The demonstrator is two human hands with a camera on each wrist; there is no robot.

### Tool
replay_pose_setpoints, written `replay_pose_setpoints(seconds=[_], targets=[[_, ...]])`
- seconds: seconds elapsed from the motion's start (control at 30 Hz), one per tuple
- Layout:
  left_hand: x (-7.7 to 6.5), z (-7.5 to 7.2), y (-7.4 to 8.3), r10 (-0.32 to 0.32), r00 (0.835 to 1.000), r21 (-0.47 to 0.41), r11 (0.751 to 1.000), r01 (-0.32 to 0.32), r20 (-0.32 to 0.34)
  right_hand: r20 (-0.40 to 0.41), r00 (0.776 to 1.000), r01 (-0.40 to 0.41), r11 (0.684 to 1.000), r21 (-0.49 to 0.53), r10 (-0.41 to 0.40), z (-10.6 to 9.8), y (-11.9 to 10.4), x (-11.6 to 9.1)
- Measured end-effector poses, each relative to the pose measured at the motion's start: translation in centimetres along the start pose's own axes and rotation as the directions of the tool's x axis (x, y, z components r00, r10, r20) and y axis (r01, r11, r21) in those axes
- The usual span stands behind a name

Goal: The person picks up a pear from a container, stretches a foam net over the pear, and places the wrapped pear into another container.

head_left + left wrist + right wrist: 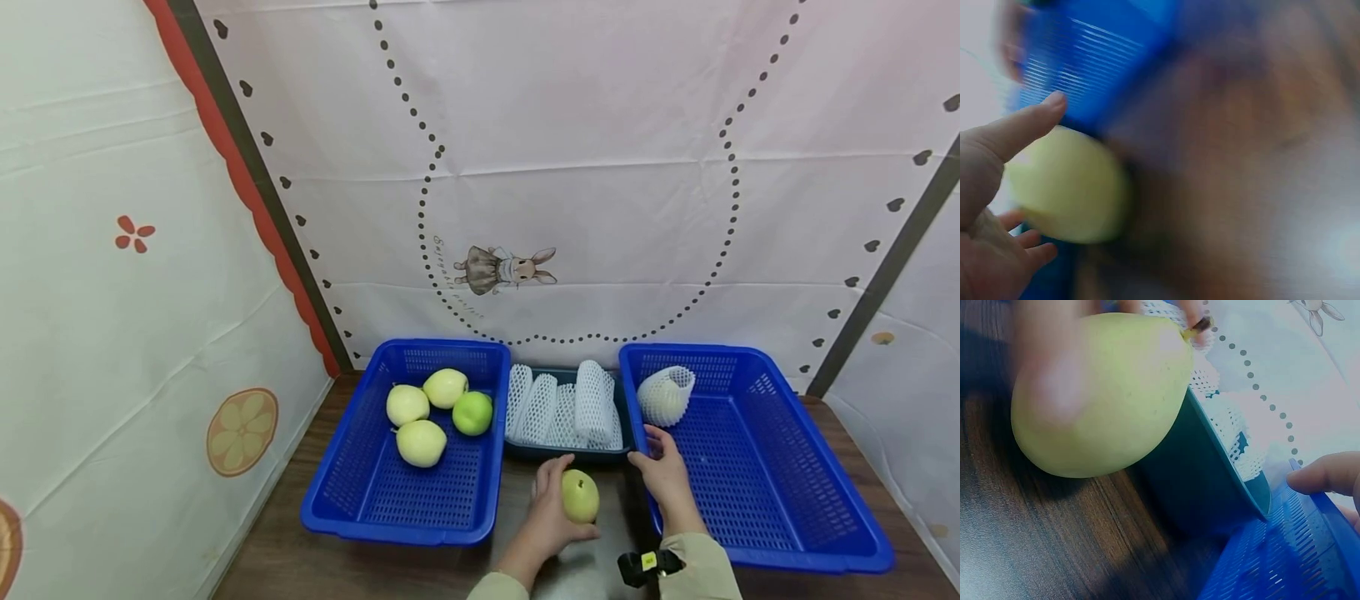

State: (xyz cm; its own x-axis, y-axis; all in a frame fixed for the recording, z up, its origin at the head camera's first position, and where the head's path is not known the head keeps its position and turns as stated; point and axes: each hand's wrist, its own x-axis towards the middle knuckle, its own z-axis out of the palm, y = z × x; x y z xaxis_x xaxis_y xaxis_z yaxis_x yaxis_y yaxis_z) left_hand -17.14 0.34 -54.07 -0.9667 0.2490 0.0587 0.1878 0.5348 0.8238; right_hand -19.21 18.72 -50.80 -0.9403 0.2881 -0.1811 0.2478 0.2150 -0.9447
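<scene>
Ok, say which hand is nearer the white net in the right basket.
Right. The right hand is at the basket's rim, close to the white net; the left hand, farther off, holds a pear outside that basket.

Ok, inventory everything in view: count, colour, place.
Wood-grain table: one, brown, below.
Left perforated plastic basket: one, blue, on table.
Right perforated plastic basket: one, blue, on table.
Smooth pears: four, pale yellow-green, three in left basket, one held.
Round smooth fruit: one, green, left basket.
Plastic tray: one, dark teal, between baskets.
Foam-net sleeves: at least four, white, in tray.
Foam-net bundle: one, whitish, right basket; contents unclear.
Printed cloth walls: three, white, behind and beside.
Strapped device: one, black, right wrist.
Fabric cuffs: two, beige, wrists.
Left hand: one, bare, around a pear.
Right hand: one, bare, at right basket's rim.
</scene>
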Motion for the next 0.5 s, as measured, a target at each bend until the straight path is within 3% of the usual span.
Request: replay_pose_setpoints(seconds=[0.17,0.27,0.37,0.43,0.5], targets=[[0.1,-5.5,2.4,0.071,0.99,0.132,0.99,-0.055,-0.12,0.012,1.0,0.008,1.0,-0.004,-0.008,0.4,-0.2,0.1],[-0.2,-8.5,1.6,0.004,0.984,0.201,0.979,0.033,-0.181,0.02,1.0,0.008,1.0,-0.004,-0.008,0.4,-0.2,0.1],[-0.6,-10.1,-0.3,-0.168,0.979,0.215,0.958,0.189,-0.112,0.028,1.0,0.003,1.0,-0.01,-0.003,0.4,0.1,0.1],[-0.9,-10.5,-1.5,-0.274,0.961,0.209,0.939,0.272,-0.021,0.039,0.999,0.0,0.999,-0.033,0.001,0.2,0.2,0.0],[-1.0,-10.6,-2.3,-0.326,0.944,0.201,0.929,0.31,0.052,0.057,0.998,0.001,0.997,-0.077,0.004,0.1,-0.2,-0.4]])
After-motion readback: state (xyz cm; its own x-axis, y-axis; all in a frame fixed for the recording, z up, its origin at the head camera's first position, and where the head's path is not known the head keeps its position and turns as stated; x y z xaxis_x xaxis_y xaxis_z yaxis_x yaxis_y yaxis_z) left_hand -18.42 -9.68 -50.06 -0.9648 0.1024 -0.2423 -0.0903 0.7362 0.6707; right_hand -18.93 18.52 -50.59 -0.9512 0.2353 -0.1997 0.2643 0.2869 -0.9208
